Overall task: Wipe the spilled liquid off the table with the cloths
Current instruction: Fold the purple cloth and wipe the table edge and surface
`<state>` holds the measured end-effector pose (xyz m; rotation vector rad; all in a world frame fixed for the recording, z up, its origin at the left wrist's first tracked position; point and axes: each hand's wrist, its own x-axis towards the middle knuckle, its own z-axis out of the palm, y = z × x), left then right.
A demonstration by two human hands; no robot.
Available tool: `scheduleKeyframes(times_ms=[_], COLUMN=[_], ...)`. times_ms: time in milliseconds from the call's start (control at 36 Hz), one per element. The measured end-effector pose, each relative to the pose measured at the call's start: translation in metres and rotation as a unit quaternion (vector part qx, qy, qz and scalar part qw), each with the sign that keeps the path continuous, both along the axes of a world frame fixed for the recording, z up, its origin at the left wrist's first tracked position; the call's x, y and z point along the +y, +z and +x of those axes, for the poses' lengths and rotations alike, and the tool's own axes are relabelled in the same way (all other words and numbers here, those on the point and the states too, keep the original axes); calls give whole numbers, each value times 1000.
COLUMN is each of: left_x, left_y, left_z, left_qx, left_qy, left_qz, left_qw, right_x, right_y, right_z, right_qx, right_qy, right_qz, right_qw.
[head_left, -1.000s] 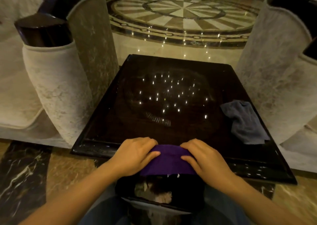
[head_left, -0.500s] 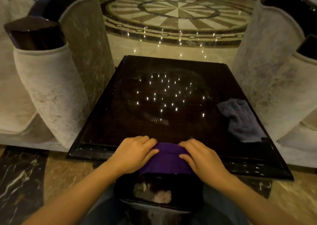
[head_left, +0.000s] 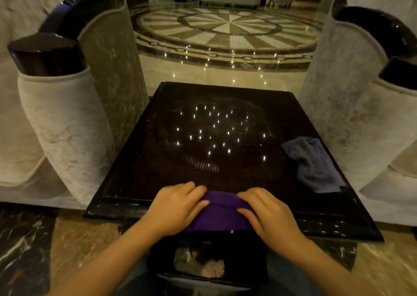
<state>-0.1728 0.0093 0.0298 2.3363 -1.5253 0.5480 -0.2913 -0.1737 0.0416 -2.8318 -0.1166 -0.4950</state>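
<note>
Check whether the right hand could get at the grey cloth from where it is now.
Probably yes: the grey cloth lies by the table's right edge, nothing between it and the right hand, though that hand is gripping the purple cloth.

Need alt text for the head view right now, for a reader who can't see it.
Both hands, left hand and right hand, press a purple cloth onto the near edge of a glossy dark table. A grey cloth lies crumpled by the table's right edge.

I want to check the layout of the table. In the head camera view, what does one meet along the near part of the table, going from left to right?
left hand → purple cloth → right hand → grey cloth, which lies loose near the right edge of the dark table.
</note>
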Motion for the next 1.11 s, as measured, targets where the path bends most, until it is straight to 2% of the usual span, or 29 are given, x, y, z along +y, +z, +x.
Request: scheduleKeyframes(times_ms=[250, 361, 472, 528, 611, 722, 861, 944, 1028, 1111], left_x=[-2, -5, -5, -7, -7, -4, -2, -6, -12, -17], left_y=[-3, -2, -3, -2, -1, 4, 25, 33, 29, 13], left_z=[-1, 1, -1, 1, 0, -6, -6, -1, 6, 12], left_qx=[-8, -16, 20, 39, 70, 135, 148, 139, 153, 200], left_qy=[-10, 14, 39, 56, 64, 40, 29, 25, 31, 36], left_qz=[-17, -8, -2, 23, 52, 19, -45, -53, -22, 15], left_qw=[1000, 1000, 999, 997, 994, 990, 987, 989, 987, 979], right_x=[0, -2, -3, -4, -9, -7, -5, -8, -12, -19], right_y=[-1, -1, -1, -8, -12, -3, 17, 23, 19, 4], right_z=[-1, 3, 4, 7, 10, 6, 5, 13, 19, 20], right_qx=[21, 36, 14, 51, 85, 66, -31, -62, -27, 44], right_qy=[-10, -30, -23, -44, -57, -37, -23, -31, -46, -62], right_qz=[15, 25, 28, 25, 72, 108, 99, 65, 17, -6], right_qw=[1000, 999, 999, 997, 992, 991, 994, 995, 998, 997])
